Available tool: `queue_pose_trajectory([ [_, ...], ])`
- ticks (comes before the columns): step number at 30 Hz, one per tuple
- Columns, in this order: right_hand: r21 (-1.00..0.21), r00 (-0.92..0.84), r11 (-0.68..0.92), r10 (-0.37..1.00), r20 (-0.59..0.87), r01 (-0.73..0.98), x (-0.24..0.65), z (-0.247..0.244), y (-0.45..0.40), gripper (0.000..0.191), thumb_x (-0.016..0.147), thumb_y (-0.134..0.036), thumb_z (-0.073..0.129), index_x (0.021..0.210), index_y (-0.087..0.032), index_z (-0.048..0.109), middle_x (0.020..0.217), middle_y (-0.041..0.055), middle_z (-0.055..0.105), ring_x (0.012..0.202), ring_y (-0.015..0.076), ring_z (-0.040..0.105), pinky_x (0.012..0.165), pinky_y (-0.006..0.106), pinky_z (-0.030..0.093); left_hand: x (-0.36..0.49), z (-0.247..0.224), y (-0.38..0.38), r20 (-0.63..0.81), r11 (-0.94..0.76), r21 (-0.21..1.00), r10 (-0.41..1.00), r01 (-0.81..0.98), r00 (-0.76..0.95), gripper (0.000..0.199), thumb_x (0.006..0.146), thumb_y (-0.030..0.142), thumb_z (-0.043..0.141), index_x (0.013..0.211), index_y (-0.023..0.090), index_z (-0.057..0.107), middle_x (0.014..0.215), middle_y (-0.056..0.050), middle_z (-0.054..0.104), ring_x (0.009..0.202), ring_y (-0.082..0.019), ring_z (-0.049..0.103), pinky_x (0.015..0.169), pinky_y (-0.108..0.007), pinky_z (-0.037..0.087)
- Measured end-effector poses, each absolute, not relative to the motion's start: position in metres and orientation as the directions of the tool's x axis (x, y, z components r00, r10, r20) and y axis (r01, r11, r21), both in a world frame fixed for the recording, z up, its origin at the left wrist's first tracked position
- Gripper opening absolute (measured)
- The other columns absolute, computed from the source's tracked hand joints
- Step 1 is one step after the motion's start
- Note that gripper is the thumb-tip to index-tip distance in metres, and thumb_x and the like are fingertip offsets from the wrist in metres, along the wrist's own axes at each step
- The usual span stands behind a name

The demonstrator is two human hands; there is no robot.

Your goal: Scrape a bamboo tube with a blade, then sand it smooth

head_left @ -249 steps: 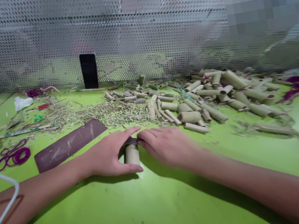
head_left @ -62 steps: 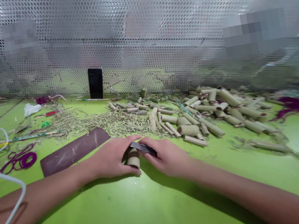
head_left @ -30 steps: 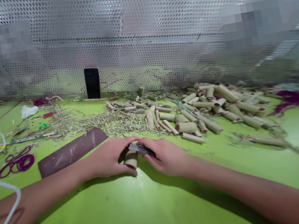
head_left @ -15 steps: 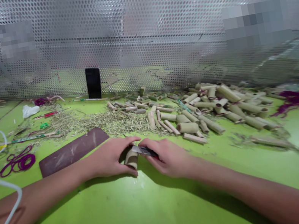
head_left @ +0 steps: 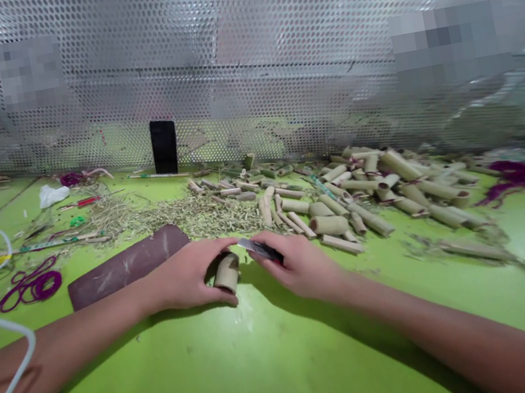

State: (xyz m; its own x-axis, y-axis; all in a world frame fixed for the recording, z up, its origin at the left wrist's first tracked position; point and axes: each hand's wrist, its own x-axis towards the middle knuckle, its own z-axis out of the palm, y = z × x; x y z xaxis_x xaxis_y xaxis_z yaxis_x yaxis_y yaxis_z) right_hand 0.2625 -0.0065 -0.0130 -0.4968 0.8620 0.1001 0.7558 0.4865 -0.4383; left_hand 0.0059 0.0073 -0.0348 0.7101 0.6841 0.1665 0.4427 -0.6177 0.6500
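Between the thumb and fingers of my left hand [head_left: 190,275] is a short hollow bamboo piece [head_left: 227,272], tilted over the green table. My right hand [head_left: 299,261] is closed around the dark handle of a utility knife [head_left: 261,248]. Its bare blade points left, close to the left fingertips and just above the bamboo's upper end, with a small gap to the bamboo. Behind my left forearm lies a brown sheet of sandpaper [head_left: 127,264], partly covered by the arm.
A pile of cut bamboo tubes [head_left: 372,184] spreads at the back right, beside shavings [head_left: 205,215]. A phone [head_left: 165,146] leans on the perforated metal screen [head_left: 239,65]. Purple cord [head_left: 47,283], a red screwdriver [head_left: 88,201] and a white cable [head_left: 21,381] are at left.
The knife blade has come off the bamboo piece and moved slightly up and right with my right hand. The bamboo has turned a little in my left hand.
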Motion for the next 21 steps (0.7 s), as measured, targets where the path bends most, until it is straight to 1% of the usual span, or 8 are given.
queue_pose_trajectory([
  [4,-0.419,-0.489,0.477,0.868,0.088,0.772,0.261,-0.011,-0.006,0.022,0.104,-0.027,0.049,0.111,-0.019,0.069,0.09,0.0071,0.077,0.07,0.0203,0.066,0.062,0.03,0.042,0.006,-0.035,0.008,0.189,-0.637,0.643,0.67,0.425,0.718,0.092,0.077,0.049,0.094,0.154,0.026,0.049,0.149,-0.015,0.064,0.134,-0.039,0.062,0.115,-0.055,0.047],
  [6,-0.391,-0.506,0.488,0.86,0.062,0.781,0.26,-0.01,-0.007,0.021,0.103,-0.029,0.052,0.112,-0.019,0.068,0.089,0.0065,0.077,0.071,0.0204,0.067,0.062,0.03,0.041,0.007,-0.035,0.008,0.194,-0.642,0.643,0.665,0.419,0.721,0.093,0.077,0.048,0.094,0.154,0.025,0.049,0.15,-0.015,0.063,0.135,-0.039,0.061,0.116,-0.055,0.047],
  [8,-0.324,-0.523,0.5,0.852,0.018,0.803,0.258,-0.01,-0.009,0.023,0.104,-0.033,0.054,0.116,-0.018,0.067,0.085,0.0055,0.076,0.068,0.0202,0.065,0.061,0.029,0.039,0.007,-0.035,0.008,0.193,-0.642,0.642,0.664,0.419,0.722,0.095,0.076,0.049,0.094,0.155,0.023,0.048,0.152,-0.016,0.062,0.137,-0.04,0.061,0.117,-0.055,0.047],
  [10,-0.236,-0.537,0.519,0.843,-0.014,0.821,0.257,-0.01,-0.01,0.027,0.107,-0.035,0.05,0.12,-0.017,0.066,0.083,0.0052,0.075,0.066,0.02,0.064,0.061,0.029,0.036,0.006,-0.035,0.008,0.191,-0.638,0.643,0.669,0.423,0.718,0.096,0.076,0.051,0.094,0.156,0.023,0.047,0.153,-0.016,0.062,0.138,-0.04,0.06,0.117,-0.055,0.047],
  [13,-0.119,-0.55,0.543,0.835,-0.035,0.832,0.254,-0.01,-0.013,0.03,0.112,-0.031,0.04,0.118,-0.017,0.066,0.086,0.0066,0.075,0.068,0.0203,0.064,0.062,0.03,0.032,0.006,-0.034,0.007,0.193,-0.635,0.645,0.673,0.424,0.714,0.096,0.076,0.052,0.094,0.155,0.023,0.048,0.154,-0.016,0.061,0.139,-0.04,0.06,0.118,-0.055,0.046],
  [15,-0.057,-0.541,0.539,0.84,-0.048,0.841,0.251,-0.008,-0.015,0.029,0.113,-0.031,0.04,0.115,-0.017,0.066,0.085,0.0068,0.075,0.069,0.0206,0.065,0.061,0.031,0.03,0.006,-0.034,0.006,0.191,-0.635,0.645,0.672,0.424,0.716,0.094,0.076,0.051,0.093,0.155,0.025,0.048,0.154,-0.014,0.061,0.14,-0.039,0.059,0.118,-0.054,0.046],
  [18,0.004,-0.52,0.521,0.853,-0.047,0.854,0.244,-0.005,-0.018,0.029,0.113,-0.031,0.041,0.113,-0.017,0.067,0.087,0.0073,0.075,0.07,0.0209,0.065,0.06,0.031,0.029,0.007,-0.032,0.005,0.181,-0.629,0.645,0.678,0.434,0.713,0.093,0.076,0.05,0.093,0.155,0.026,0.048,0.153,-0.013,0.062,0.138,-0.038,0.061,0.117,-0.052,0.048],
  [21,0.022,-0.51,0.511,0.859,-0.037,0.859,0.238,-0.002,-0.02,0.03,0.113,-0.031,0.041,0.112,-0.018,0.067,0.088,0.0076,0.075,0.07,0.0209,0.066,0.059,0.031,0.03,0.007,-0.031,0.004,0.196,-0.632,0.641,0.684,0.436,0.702,0.094,0.076,0.051,0.093,0.154,0.025,0.048,0.152,-0.013,0.062,0.137,-0.038,0.062,0.116,-0.05,0.049],
])
